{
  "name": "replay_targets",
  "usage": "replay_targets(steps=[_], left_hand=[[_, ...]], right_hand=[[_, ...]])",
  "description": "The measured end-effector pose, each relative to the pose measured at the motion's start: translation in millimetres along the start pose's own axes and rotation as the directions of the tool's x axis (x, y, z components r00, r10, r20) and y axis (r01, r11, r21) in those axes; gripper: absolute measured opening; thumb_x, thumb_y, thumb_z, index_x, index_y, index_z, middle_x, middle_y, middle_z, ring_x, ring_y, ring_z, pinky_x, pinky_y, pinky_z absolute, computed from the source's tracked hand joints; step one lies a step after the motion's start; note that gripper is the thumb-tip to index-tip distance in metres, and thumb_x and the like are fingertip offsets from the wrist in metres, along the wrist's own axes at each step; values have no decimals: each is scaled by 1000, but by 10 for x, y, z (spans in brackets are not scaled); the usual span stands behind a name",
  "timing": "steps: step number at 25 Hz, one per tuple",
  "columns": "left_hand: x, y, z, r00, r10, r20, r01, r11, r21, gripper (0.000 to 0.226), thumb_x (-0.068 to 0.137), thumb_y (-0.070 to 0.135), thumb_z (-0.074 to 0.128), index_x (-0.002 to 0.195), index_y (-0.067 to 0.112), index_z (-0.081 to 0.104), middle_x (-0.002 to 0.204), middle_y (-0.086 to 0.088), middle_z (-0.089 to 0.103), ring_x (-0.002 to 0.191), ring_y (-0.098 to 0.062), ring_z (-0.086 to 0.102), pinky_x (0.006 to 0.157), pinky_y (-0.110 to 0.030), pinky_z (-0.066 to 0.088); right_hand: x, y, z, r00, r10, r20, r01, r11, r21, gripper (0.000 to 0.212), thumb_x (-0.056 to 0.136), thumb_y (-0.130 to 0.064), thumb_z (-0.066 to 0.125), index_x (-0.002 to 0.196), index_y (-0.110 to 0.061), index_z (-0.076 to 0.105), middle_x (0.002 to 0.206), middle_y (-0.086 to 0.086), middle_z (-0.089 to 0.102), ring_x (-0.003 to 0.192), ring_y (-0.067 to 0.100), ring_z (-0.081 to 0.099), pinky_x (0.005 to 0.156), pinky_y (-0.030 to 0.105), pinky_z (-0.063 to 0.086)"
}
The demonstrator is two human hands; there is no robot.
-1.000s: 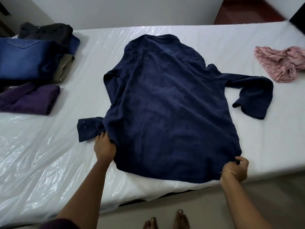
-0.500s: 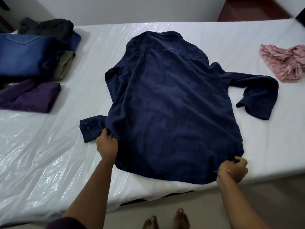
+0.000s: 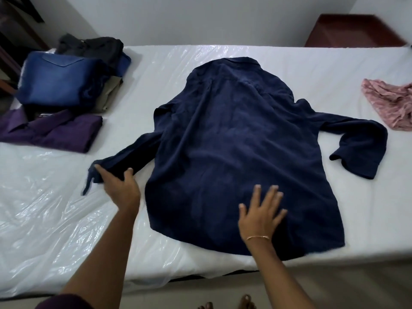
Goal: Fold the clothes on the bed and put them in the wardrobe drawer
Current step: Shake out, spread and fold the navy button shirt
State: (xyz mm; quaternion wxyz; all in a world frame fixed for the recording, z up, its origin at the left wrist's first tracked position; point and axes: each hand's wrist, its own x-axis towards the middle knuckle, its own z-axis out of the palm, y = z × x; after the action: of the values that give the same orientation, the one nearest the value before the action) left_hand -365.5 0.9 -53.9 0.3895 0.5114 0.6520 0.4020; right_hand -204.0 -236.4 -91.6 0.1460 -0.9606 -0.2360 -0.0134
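A bed (image 3: 312, 63) with a white sheet under clear, wrinkled plastic fills most of the frame, running from the left edge to the right.

A navy shirt (image 3: 234, 152) lies back-up in the middle of the bed, collar toward the top of the frame and hem at the bed's near edge. Its one sleeve (image 3: 361, 143) stretches to the right and bends back down at the cuff. The other sleeve (image 3: 129, 159) runs out to the left of the shirt body, its cuff raised off the sheet.

In the upper left sits a pile of folded clothes: blue jeans (image 3: 60, 83) on top of a tan piece, with a dark grey garment (image 3: 93, 46) behind them. Just below the pile, toward centre left, lies a folded purple shirt (image 3: 53, 130).

At the right edge of the frame a crumpled pink cloth (image 3: 392, 105) lies on the sheet, well apart from the navy shirt.

A dark red piece of furniture (image 3: 354, 30) shows beyond the bed in the upper right.

The left hand (image 3: 121, 188) grips the left sleeve near the cuff, thumb over the fabric and fingers beneath. The right hand (image 3: 263, 212) lies flat on the lower part of the shirt, fingers straight and spread, with a thin bracelet (image 3: 258, 237) at the wrist.

Bare toes (image 3: 227, 304) show at the bottom centre, on the floor before the bed.
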Motion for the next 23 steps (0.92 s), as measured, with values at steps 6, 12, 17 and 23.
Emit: replay_targets(steps=[6,12,17,23], left_hand=[[435,-327,-387,981,5,194,-54,967,250,69,88,12,57,148,22,24,137,-13,46,108,-30,61,93,-50,48],[-267,-241,-165,861,-195,470,109,973,203,28,92,23,59,116,10,58,108,-9,62,94,-20,57,84,-31,45],[-322,-65,-216,775,-288,562,387,920,-62,17,93,13,50,80,9,61,77,-4,62,85,-21,54,67,-23,44],[-268,-238,-490,523,-543,657,802,574,-165,57,98,53,27,97,5,59,97,-13,65,92,-29,59,84,-41,44]], right_hand=[[-360,-701,202,814,-558,160,561,827,29,79,60,-44,81,129,-22,50,140,15,47,131,32,30,90,56,44],[-453,-991,204,643,-627,441,643,754,133,82,79,-50,65,147,-23,26,157,9,9,144,32,8,112,58,16],[-557,-1042,246,683,-659,313,643,747,170,43,58,-21,74,101,-28,73,116,-1,67,105,19,65,74,44,57],[-571,-1175,-18,693,-673,259,543,723,427,46,91,-38,30,93,-11,68,83,8,71,74,30,65,61,34,52]])
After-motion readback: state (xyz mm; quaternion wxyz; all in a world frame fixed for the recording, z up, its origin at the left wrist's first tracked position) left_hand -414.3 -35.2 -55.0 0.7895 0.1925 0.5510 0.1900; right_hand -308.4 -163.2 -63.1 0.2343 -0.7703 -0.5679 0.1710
